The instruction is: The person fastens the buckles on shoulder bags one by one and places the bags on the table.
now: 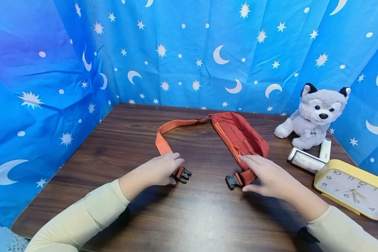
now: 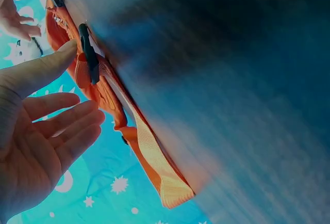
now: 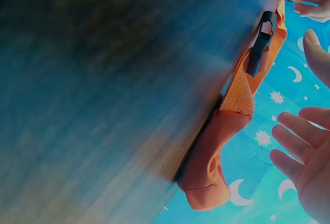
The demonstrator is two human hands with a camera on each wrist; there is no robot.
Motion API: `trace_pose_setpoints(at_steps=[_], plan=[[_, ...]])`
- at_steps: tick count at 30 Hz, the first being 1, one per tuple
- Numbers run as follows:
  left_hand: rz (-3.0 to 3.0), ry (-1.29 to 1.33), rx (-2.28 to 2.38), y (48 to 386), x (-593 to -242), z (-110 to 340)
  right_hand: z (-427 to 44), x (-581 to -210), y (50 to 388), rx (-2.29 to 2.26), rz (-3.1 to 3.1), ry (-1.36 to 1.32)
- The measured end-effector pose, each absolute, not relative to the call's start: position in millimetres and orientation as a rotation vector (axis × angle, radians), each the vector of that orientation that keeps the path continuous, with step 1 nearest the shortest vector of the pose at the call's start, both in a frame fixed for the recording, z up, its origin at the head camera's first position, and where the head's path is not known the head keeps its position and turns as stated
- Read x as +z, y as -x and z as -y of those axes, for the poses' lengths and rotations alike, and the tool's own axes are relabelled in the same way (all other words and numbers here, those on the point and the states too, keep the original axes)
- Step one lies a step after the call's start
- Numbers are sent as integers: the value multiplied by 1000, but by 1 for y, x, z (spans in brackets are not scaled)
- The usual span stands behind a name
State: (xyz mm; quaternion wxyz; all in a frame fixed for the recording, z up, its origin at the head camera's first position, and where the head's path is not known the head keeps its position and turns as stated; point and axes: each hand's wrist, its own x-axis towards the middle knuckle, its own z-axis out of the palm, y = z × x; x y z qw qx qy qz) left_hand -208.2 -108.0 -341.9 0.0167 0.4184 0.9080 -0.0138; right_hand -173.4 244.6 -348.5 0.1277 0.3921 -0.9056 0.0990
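Observation:
A rust-red belt bag [image 1: 239, 134] lies on the table with its orange strap [image 1: 168, 127] curving out to the left. The strap's free end carries a black prong buckle half [image 1: 184, 175]. My left hand [image 1: 159, 169] hovers beside that end, its fingers [image 2: 67, 115] loosely extended and the thumb near the buckle. A black socket buckle half [image 1: 233, 182] sits on a short strap at the bag's near end. Next to it is my right hand [image 1: 271, 176]; in the right wrist view its fingers [image 3: 294, 141] are relaxed and apart from the bag. The two buckle halves are separate.
At the right stand a grey-and-white plush dog [image 1: 318, 112], a white cylindrical object [image 1: 305, 160], a smaller white item [image 1: 325, 149] and a yellow clock [image 1: 354, 189]. Blue star-and-moon cloth [image 1: 189, 45] hangs behind the dark wooden table [image 1: 119, 140].

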Motion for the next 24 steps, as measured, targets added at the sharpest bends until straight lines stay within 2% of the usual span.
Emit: trace_pose_setpoints(at_steps=[24], plan=[[-2765, -1251, -149, 213, -346, 100, -238, -346, 175, 158, 2769, -1208]])
